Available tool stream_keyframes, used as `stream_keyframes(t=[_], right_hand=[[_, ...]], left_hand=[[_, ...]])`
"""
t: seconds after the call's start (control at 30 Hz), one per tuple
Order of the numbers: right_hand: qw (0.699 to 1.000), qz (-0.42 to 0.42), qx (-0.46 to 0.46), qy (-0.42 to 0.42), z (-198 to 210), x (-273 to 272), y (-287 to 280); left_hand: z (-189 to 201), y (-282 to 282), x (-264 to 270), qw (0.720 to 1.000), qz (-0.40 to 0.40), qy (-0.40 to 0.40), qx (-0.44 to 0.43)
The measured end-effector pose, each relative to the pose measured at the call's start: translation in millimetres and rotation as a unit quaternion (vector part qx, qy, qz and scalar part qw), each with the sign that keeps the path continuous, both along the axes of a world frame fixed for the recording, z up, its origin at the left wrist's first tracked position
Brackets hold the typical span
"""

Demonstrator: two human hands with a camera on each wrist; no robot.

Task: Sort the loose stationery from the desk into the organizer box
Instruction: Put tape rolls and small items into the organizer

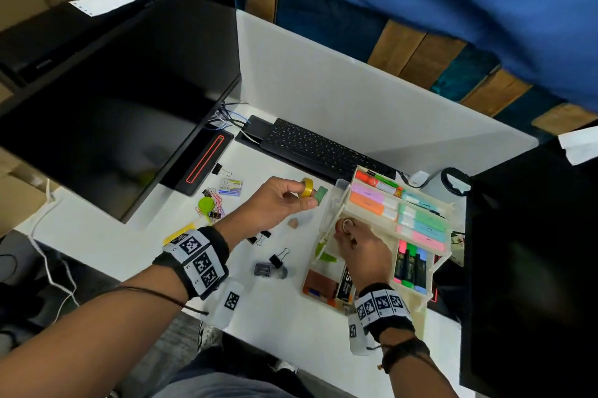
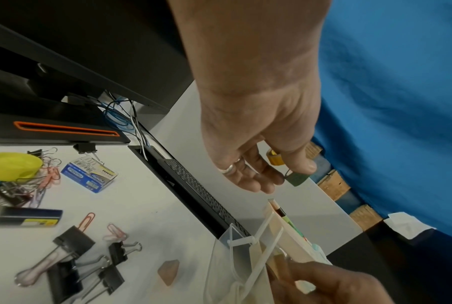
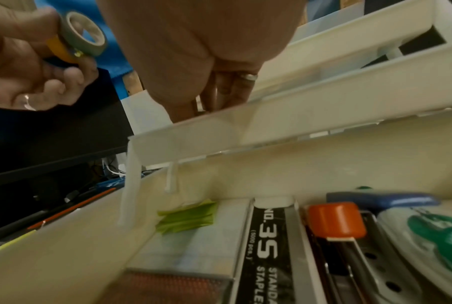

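My left hand (image 1: 305, 196) hovers just left of the organizer box (image 1: 437, 268) and pinches a yellow tape roll (image 1: 307, 187) and a small green eraser (image 1: 321, 195) together. Seen from the left wrist, the tape roll (image 2: 275, 158) sits behind the thumb and the eraser (image 2: 296, 179) below its tip. My right hand (image 1: 344, 231) grips the near left edge of the box's raised upper tray (image 1: 343, 209). The right wrist view shows its fingers (image 3: 228, 90) behind that tray's wall (image 3: 245, 131). A green scrap (image 3: 187, 218) and a staples box (image 3: 266, 253) lie in the bottom tier.
Binder clips (image 1: 276, 260), a brown eraser (image 1: 293, 222), a blue staple box (image 1: 230, 187) and a heap of paper clips (image 1: 212, 206) lie on the white desk. A keyboard (image 1: 323, 148) lies behind. A monitor (image 1: 113, 106) stands at the left, a black unit (image 1: 534, 268) at the right.
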State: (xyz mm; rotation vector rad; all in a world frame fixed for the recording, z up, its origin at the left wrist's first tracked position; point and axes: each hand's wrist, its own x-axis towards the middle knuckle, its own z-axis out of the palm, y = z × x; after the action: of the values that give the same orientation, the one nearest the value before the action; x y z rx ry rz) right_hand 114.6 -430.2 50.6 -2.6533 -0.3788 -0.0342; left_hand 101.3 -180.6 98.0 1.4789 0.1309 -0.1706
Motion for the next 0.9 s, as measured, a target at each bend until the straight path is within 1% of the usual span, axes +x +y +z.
stream_keyframes(t=[0.07, 0.13, 0.2, 0.27, 0.47, 0.53, 0.63, 0.7, 0.8, 0.9], right_hand=[[1.0, -0.001, 0.027, -0.015, 3.4, -9.4, -7.4], [0.999, 0.013, 0.033, -0.008, 3.6, -17.3, -15.6], [0.999, 0.046, 0.016, 0.014, 2.3, -22.4, -21.7], [0.997, 0.078, -0.005, 0.016, -1.8, -23.4, -24.7], [0.993, 0.106, -0.038, 0.041, -12.2, -5.6, -17.3], [0.994, 0.088, -0.04, 0.043, -9.8, 2.4, -13.3], [0.999, 0.031, -0.007, 0.041, -3.4, 8.4, -8.4], [0.998, -0.001, 0.002, 0.058, -3.5, 9.9, -5.0], [0.997, -0.033, 0.004, 0.067, -6.9, 11.5, -0.5], [0.997, -0.043, 0.014, 0.065, -8.9, 10.6, -1.7]], left_hand=[[-1.9, -2.3, 0.3, 1.0, 0.007, -0.001, 0.012], [-6.4, -3.3, 1.2, 1.0, 0.012, 0.002, 0.02], [-12.2, -4.5, 2.2, 1.0, 0.015, 0.015, 0.02], [-14.0, -8.2, 2.4, 0.999, 0.02, 0.025, 0.026], [-16.2, -20.7, 5.1, 0.999, 0.014, 0.022, 0.046], [-14.7, -23.5, 5.9, 0.998, 0.012, 0.024, 0.052], [-15.8, -27.7, 6.3, 0.999, 0.013, 0.022, 0.041], [-18.9, -29.5, 5.8, 0.999, 0.008, 0.014, 0.047], [-24.3, -31.6, 3.1, 0.996, -0.013, -0.003, 0.092], [-30.4, -34.6, -0.1, 0.988, -0.043, -0.014, 0.149]])
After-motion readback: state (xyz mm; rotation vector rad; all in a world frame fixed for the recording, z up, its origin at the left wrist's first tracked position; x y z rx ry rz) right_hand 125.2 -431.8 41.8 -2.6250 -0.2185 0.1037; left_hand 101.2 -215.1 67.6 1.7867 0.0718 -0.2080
